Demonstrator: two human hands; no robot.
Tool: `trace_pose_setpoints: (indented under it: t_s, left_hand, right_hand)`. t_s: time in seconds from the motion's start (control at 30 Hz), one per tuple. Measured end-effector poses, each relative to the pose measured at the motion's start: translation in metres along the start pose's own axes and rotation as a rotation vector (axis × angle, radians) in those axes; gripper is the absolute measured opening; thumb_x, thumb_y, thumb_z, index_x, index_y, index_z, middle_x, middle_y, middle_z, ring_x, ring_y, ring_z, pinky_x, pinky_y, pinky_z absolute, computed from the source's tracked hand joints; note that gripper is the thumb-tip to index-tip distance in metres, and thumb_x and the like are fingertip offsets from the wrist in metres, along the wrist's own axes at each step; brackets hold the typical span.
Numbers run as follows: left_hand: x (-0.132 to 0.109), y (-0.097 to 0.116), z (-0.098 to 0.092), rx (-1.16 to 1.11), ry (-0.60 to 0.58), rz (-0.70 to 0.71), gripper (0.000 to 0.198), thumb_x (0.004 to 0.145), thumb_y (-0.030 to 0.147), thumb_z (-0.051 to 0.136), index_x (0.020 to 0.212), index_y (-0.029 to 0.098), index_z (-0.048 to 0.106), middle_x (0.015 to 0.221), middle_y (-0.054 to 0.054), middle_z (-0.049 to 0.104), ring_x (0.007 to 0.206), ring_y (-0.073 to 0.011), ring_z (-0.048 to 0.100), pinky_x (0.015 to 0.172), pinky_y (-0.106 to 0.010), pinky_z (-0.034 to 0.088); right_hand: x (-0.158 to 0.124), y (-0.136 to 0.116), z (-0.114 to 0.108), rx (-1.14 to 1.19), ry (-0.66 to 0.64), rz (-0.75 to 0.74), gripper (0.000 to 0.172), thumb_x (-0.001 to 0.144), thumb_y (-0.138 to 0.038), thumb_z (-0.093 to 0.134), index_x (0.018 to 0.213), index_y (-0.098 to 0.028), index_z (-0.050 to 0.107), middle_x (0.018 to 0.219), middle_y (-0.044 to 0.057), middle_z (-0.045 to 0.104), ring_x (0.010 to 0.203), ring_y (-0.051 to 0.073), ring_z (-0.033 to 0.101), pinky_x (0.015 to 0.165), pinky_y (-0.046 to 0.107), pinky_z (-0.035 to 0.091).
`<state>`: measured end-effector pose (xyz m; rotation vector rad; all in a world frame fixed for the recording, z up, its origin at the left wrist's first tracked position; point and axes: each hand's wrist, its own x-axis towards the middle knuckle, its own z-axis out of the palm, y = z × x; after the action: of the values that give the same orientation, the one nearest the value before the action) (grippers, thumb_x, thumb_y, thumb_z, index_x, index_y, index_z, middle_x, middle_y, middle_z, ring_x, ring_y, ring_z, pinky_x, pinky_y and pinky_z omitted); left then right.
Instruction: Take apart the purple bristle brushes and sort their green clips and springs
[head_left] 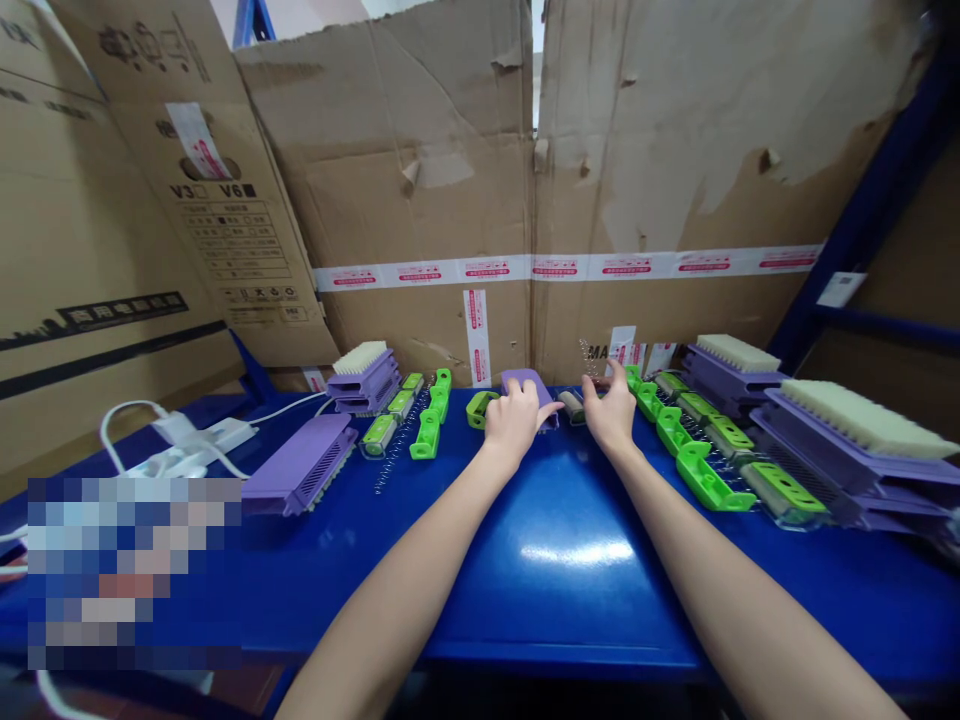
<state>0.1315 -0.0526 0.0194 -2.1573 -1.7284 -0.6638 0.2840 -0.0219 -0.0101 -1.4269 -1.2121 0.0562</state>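
Note:
My left hand (512,422) lies over a small purple plastic housing (541,392), fingers curled on its top and thumb stretched along its near side. A thin metal coil spring (584,352) sticks up at the fingertips of my right hand (609,408), which appears to pinch its lower end between thumb and fingers. Between the hands lies a motor-like part (571,407) in clear plastic. Left of my left hand sits a loose olive-green plastic piece (480,408). The underside of the housing is hidden.
Bright green brackets (426,436), green-topped parts (379,435), springs (390,465) and purple housings (307,460) stand in rows on the blue table (555,620). More purple housings with cream bristle pads (862,415) are at right. A white power strip (191,450) lies left; cardboard (420,180) walls the back.

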Motion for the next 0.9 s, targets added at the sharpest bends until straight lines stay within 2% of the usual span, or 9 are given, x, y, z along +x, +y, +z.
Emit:
trace_pose_setpoints:
  t_s: [0.17,0.33,0.43,0.53,0.63,0.7,0.8,0.9]
  left_hand:
    - [0.0,-0.003,-0.002,-0.002,-0.033,0.079,0.061,0.088,0.064,0.034,0.099,0.011,0.063,0.095,-0.018,0.062,0.08,-0.0284,0.067,0.064,-0.031,0.047]
    - [-0.001,-0.003,0.001,0.0,-0.043,0.156,0.064,0.091,0.06,0.03,0.1,0.008,0.065,0.098,-0.02,0.062,0.088,-0.0299,0.065,0.067,-0.034,0.047]
    - [-0.002,-0.006,0.005,-0.028,-0.035,0.192,0.06,0.091,0.058,0.034,0.112,0.009,0.061,0.105,-0.02,0.06,0.094,-0.0302,0.062,0.069,-0.035,0.048]
    - [0.0,-0.013,0.009,-0.026,-0.005,0.214,0.058,0.09,0.057,0.037,0.117,0.011,0.057,0.108,-0.019,0.059,0.1,-0.0311,0.058,0.071,-0.035,0.048]
    - [0.003,-0.021,0.009,-0.008,0.086,0.281,0.061,0.085,0.061,0.045,0.121,0.012,0.053,0.111,-0.018,0.057,0.105,-0.0317,0.054,0.078,-0.038,0.047]
    - [0.005,-0.024,0.008,-0.02,0.143,0.357,0.055,0.085,0.058,0.049,0.118,0.014,0.054,0.111,-0.016,0.059,0.104,-0.0298,0.054,0.082,-0.038,0.045]
    - [0.006,-0.024,0.006,-0.108,0.206,0.431,0.037,0.091,0.045,0.047,0.11,0.015,0.057,0.104,-0.011,0.064,0.097,-0.0251,0.057,0.082,-0.036,0.045]
    - [0.004,-0.023,0.006,-0.21,0.291,0.448,0.035,0.093,0.038,0.045,0.116,0.013,0.053,0.104,-0.011,0.066,0.094,-0.0227,0.058,0.082,-0.034,0.045]
  right_hand:
    - [0.002,-0.006,0.0,0.166,0.081,0.053,0.057,0.08,-0.041,0.053,0.129,-0.013,0.047,0.088,0.01,0.068,0.085,0.024,0.064,0.085,0.039,0.048]
    - [0.008,-0.013,0.004,0.618,0.113,0.235,0.06,0.076,-0.04,0.061,0.127,-0.015,0.043,0.076,0.002,0.066,0.074,0.019,0.066,0.079,0.039,0.054]
    - [0.007,-0.02,0.005,0.876,0.046,0.367,0.057,0.07,-0.038,0.069,0.118,-0.02,0.044,0.071,-0.002,0.065,0.067,0.016,0.066,0.074,0.036,0.057]
    - [0.003,-0.028,0.006,1.029,-0.044,0.468,0.056,0.064,-0.034,0.077,0.108,-0.021,0.046,0.066,-0.004,0.065,0.062,0.015,0.066,0.068,0.033,0.059]
    - [-0.002,-0.036,0.006,1.133,-0.116,0.52,0.059,0.058,-0.029,0.083,0.105,-0.02,0.047,0.066,-0.003,0.066,0.064,0.015,0.067,0.067,0.031,0.059]
    - [-0.004,-0.041,0.006,1.198,-0.174,0.535,0.059,0.055,-0.026,0.085,0.103,-0.02,0.05,0.066,-0.002,0.066,0.066,0.016,0.068,0.067,0.03,0.059]
    - [-0.006,-0.048,0.004,1.269,-0.257,0.583,0.047,0.056,-0.019,0.084,0.094,-0.02,0.056,0.067,0.0,0.068,0.066,0.015,0.068,0.064,0.026,0.059]
    - [-0.007,-0.052,0.001,1.299,-0.285,0.645,0.034,0.06,-0.014,0.08,0.086,-0.019,0.059,0.068,0.001,0.07,0.067,0.014,0.068,0.062,0.023,0.057]
